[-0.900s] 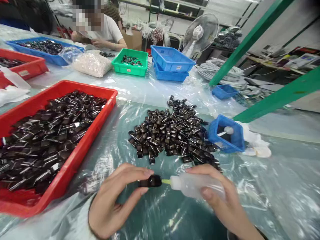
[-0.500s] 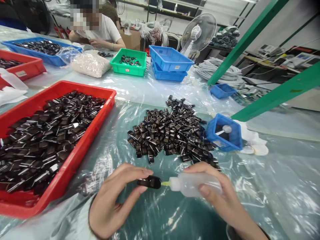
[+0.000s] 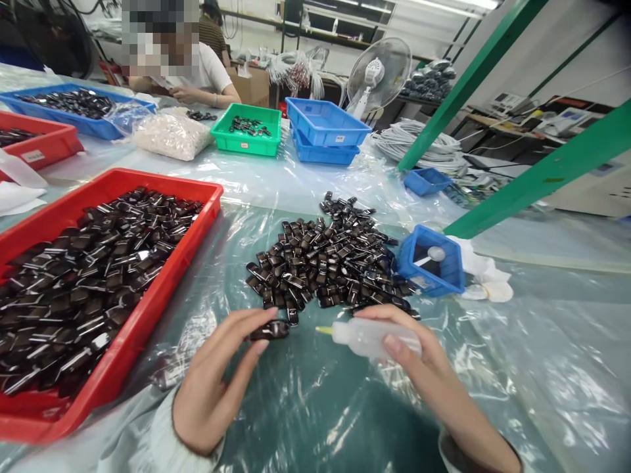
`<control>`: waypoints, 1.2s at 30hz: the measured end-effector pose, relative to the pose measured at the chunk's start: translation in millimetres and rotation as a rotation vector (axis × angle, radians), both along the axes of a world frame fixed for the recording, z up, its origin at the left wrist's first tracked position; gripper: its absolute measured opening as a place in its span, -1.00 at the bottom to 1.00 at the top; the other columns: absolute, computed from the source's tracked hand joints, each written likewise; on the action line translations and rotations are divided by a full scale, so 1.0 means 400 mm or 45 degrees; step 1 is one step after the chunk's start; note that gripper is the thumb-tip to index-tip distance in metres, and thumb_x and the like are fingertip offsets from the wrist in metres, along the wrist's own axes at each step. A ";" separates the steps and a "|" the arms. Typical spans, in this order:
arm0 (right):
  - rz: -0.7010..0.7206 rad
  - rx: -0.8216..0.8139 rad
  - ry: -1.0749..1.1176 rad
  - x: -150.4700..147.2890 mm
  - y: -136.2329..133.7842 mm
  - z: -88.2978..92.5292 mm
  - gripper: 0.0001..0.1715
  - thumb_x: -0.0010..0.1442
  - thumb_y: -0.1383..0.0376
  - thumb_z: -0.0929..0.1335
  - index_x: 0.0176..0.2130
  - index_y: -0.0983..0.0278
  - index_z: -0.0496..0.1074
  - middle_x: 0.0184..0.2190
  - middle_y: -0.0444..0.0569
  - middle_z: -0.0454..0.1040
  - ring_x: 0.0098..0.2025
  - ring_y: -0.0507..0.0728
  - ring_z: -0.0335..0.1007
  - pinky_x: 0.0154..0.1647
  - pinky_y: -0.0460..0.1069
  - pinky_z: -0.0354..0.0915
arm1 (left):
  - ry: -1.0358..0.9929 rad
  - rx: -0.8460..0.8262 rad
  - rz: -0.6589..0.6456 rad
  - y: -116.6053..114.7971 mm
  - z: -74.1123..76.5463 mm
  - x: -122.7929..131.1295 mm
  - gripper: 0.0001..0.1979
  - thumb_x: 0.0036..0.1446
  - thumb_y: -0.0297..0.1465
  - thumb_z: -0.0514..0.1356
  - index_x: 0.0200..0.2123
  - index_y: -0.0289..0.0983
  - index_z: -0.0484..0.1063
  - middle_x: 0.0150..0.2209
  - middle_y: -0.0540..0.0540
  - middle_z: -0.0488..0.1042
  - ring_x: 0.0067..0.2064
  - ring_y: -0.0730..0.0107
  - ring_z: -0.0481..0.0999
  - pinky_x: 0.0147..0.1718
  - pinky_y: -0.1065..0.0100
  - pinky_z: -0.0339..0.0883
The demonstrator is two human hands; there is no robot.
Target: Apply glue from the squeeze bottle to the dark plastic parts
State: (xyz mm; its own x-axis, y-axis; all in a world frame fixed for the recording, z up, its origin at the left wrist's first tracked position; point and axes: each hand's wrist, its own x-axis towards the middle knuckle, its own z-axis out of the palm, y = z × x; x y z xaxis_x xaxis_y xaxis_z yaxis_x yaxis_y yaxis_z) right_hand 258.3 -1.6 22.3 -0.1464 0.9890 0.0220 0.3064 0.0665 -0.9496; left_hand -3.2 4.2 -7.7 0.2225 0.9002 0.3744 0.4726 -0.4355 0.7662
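Between thumb and fingers, my left hand [image 3: 219,378] pinches a small glossy black plastic piece [image 3: 270,330], with its rounded end facing right. My right hand [image 3: 419,355] is wrapped round a translucent white squeeze bottle [image 3: 367,336] lying on its side in the air. The bottle's thin yellow-green tip [image 3: 324,330] points left at the black piece, with a gap between them. Just beyond both hands, a heap of similar black pieces [image 3: 325,259] is spread on the plastic-covered table [image 3: 315,407].
To the left stands a red tray [image 3: 194,240] full of black pieces. A small blue bin [image 3: 451,266] with a white spoon is right of the heap. Green tray [image 3: 246,148], stacked blue trays [image 3: 325,131] and a bag [image 3: 172,135] stand farther back. A green post [image 3: 473,85] slants at right. A person [image 3: 211,72] sits opposite.
The bottle's tip has come away from the black piece, leaving a gap. Both hands have moved up in the view, the left one also leftward. The whole view has shifted slightly.
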 end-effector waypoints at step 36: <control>-0.647 0.356 -0.631 0.250 0.044 -0.069 -0.89 0.02 0.30 0.40 -0.51 0.25 0.50 -0.49 0.00 0.51 -0.46 0.20 0.40 -0.33 0.10 0.29 | -0.305 -0.678 -0.002 -0.007 -0.042 0.031 -0.65 0.24 -0.13 0.00 -0.08 -0.22 0.35 -0.53 0.05 0.25 -0.44 0.34 0.30 -0.40 0.35 0.19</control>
State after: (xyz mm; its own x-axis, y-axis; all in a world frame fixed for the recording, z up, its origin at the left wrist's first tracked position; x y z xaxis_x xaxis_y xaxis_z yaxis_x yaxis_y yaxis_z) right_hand 358.3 16.1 -5.5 0.2675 0.9047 0.3316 0.7497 0.0208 -0.6615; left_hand 9.1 1.4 -24.7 0.1891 0.9779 -0.0893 0.2584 0.0381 0.9653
